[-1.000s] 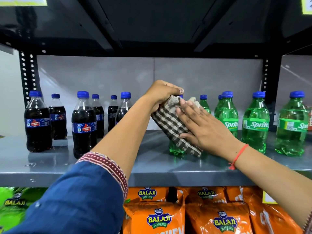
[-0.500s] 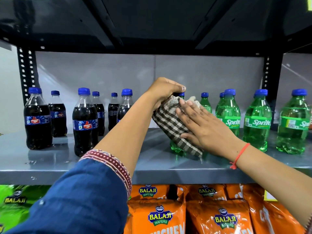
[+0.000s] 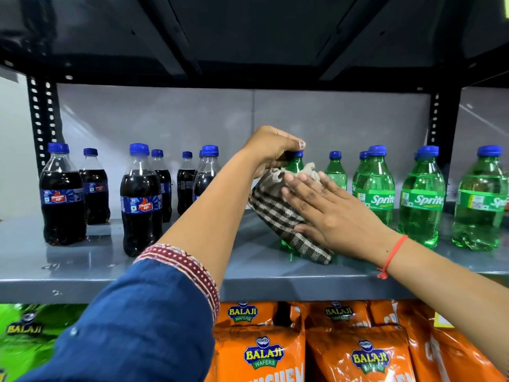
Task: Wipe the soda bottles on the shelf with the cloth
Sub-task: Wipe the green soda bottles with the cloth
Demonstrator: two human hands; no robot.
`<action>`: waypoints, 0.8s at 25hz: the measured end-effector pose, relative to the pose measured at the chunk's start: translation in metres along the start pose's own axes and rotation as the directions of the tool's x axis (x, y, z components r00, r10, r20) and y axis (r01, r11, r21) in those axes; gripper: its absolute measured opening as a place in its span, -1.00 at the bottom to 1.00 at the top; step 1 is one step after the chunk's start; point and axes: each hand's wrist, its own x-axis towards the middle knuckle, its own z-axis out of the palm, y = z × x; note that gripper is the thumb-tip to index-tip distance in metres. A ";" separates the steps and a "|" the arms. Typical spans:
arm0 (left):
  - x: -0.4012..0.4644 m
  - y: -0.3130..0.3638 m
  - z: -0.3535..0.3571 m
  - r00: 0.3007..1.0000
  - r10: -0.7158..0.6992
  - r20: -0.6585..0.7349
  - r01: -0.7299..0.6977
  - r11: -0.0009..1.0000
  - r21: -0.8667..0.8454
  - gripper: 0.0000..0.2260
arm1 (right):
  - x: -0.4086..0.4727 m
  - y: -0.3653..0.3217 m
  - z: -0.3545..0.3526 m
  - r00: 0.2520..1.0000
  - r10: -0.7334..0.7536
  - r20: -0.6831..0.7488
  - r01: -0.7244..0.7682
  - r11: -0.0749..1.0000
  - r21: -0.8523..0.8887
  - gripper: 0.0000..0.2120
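- Blue sleeve fabric with a red patterned cuff fills the near left, covering the left forearm that reaches up and forward over the shelf edge.
- Orange Balaji wafer bags sit on the level below the shelf, with green bags of the same brand at the lower left.
- Along the front runs the grey metal shelf, which carries all the bottles.
- On the right wrist sits a red thread band.
- Fingers together and flat, the right hand presses the checked brown-and-white cloth against the side of a green bottle, which is tilted on the shelf near its middle; only the bottle's base and neck show past the cloth.
- Above it, the left hand is curled down over the top of that same bottle, fingers closed around its cap end.
- To the right stand upright Sprite bottles with blue caps, some in front and some in a row behind.
- To the left stand dark cola bottles with blue caps and blue labels, also in front and back rows.
- Behind everything is a pale grey back panel, framed by black perforated uprights, under a dark shelf above.
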 end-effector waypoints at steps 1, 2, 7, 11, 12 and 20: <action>0.000 0.000 0.000 1.000 0.002 -0.002 -0.002 1.000 -0.001 -0.95 | 0.001 0.000 0.000 1.000 0.001 0.002 -0.001 1.000 0.008 -0.46; 0.000 0.000 -0.001 1.000 0.002 -0.002 -0.002 1.000 -0.005 -0.95 | 0.003 0.000 -0.001 1.000 -0.002 0.010 0.002 1.000 0.014 -0.46; -0.003 0.000 0.000 1.000 0.002 -0.002 -0.002 1.000 -0.013 -0.95 | 0.005 0.003 -0.001 0.999 0.004 0.051 -0.007 0.999 0.049 -0.44; -0.005 0.003 0.000 1.000 -0.019 0.019 0.019 1.000 -0.022 -0.96 | -0.003 -0.004 0.001 0.996 -0.052 0.076 0.041 0.989 0.141 -0.48; -0.005 0.003 -0.001 1.000 -0.021 0.017 0.021 1.000 -0.023 -0.97 | -0.006 -0.004 -0.001 0.994 -0.047 0.100 0.030 0.985 0.170 -0.47; -0.011 0.007 0.001 0.995 0.075 -0.071 -0.064 0.988 0.138 -0.93 | -0.039 -0.001 -0.044 0.956 0.230 0.183 -0.284 0.885 0.369 -0.35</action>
